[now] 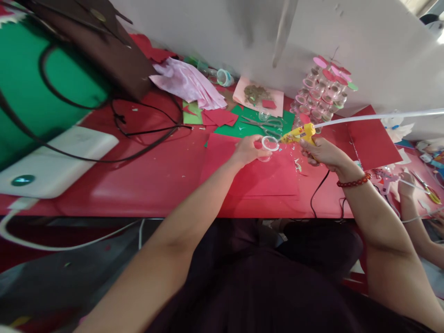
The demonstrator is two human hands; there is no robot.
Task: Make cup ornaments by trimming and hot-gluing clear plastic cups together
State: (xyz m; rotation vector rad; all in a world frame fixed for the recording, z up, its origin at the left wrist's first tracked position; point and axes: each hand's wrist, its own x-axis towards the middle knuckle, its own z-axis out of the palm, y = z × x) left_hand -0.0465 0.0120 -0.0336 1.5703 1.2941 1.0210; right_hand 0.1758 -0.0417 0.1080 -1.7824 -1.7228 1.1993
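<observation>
My left hand (pixel 249 151) is closed on a small clear plastic cup (pixel 265 158), its round white rim turned up toward me. In my right hand (pixel 319 153) is a yellow hot glue gun (pixel 299 133), with a long clear glue stick (pixel 374 116) sticking out of its back end. The gun's nozzle points left and is close to the cup's rim; whether it touches I cannot tell. Below both hands lies a red paper sheet (pixel 239 178). A pair of scissors (pixel 262 122) rests on a green sheet (pixel 229 128) just beyond the cup.
Behind stands a stack of clear cups (pixel 317 95) with pink and red discs. A brown bag (pixel 104 41), a pink cloth (pixel 190 85) and a white power bank-like box (pixel 58 162) are at left. Another person's hand (pixel 406 185) is near a pink glue gun (pixel 385 179) at right.
</observation>
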